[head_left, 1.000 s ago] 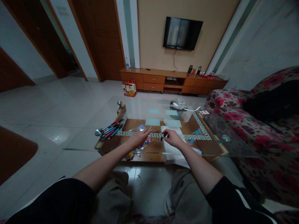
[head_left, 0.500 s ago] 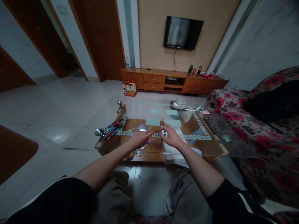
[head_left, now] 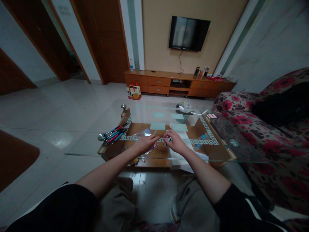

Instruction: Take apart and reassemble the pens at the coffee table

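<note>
Above the middle of the glass table (head_left: 84,141), my left hand (head_left: 146,143) and my right hand (head_left: 176,141) face each other, fingertips almost meeting. Both are pinched closed around something thin and small that I cannot make out. Small dark pieces show just under my right fingers. Beside my left hand lies a clear plastic bag (head_left: 145,132), partly covered by that hand. Off to the left, several pens (head_left: 114,133) with black, red and blue bodies lie in a loose pile.
Under the glass are a white box (head_left: 177,164) and a bottle with a blue cap (head_left: 203,137). A basket (head_left: 182,118) shows at the far side, and a red-and-white card (head_left: 211,116) at the right. The flowered sofa (head_left: 241,120) stands to the right.
My right hand has shifted slightly left and its fingers have moved a little closer to my left fingertips. The pens and the other things have stayed put.
</note>
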`<state>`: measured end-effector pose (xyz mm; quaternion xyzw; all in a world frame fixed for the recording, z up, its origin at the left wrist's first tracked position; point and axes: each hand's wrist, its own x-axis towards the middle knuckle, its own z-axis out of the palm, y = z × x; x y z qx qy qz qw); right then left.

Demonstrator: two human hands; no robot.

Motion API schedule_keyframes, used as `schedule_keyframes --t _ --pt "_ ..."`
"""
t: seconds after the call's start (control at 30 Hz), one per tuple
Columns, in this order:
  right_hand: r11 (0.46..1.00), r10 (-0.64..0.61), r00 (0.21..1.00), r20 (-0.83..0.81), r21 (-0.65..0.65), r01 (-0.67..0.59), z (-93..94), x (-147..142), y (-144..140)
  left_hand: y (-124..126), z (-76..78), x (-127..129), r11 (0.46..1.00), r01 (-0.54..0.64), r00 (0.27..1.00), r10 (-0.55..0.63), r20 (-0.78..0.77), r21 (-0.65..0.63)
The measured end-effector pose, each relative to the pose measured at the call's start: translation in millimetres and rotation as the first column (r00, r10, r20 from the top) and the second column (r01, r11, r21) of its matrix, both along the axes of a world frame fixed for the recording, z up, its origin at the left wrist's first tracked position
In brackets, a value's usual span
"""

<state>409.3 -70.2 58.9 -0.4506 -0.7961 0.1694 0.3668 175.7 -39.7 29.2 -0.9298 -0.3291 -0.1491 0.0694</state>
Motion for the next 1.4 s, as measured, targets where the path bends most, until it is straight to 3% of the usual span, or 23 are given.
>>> schedule_keyframes --t 0.13,0.3,0.43,0.53,0.7,0.97,1.4 --pt "0.997 -0.08 0.994 -0.079 -0.015 0.079 -3.5 0 3 1 -0.8 -2 0.999 -0.032 0.999 0.032 0.003 -0.008" --pt "0.956 -0.29 0.929 -0.229 -0.116 0.27 -10.8 9 10 2 -2.8 -6 0.998 -0.06 0.998 0.061 0.011 -0.026" --pt "0.876 -0.479 0.86 -0.175 -0.157 0.455 -11.9 21 12 1 -2.3 -6 0.996 -0.085 0.996 0.085 0.012 -0.037" --pt "0.831 -0.548 0.831 -0.09 -0.169 0.53 -12.5 26 13 0 0.4 -6 0.995 -0.08 0.997 0.081 0.011 -0.06" --pt "0.833 -0.53 0.848 0.006 -0.184 0.522 -20.2 32 16 -2 4.2 -5 0.992 -0.084 0.996 0.087 0.021 -0.097" --pt "0.892 -0.355 0.92 0.165 -0.234 0.387 -36.6 40 19 -2 5.3 -6 0.991 -0.081 0.997 0.082 0.01 -0.109" --pt "0.93 -0.244 0.945 0.216 -0.225 0.292 -50.8 42 23 -2 3.9 -6 0.995 -0.072 0.997 0.072 -0.005 -0.074"
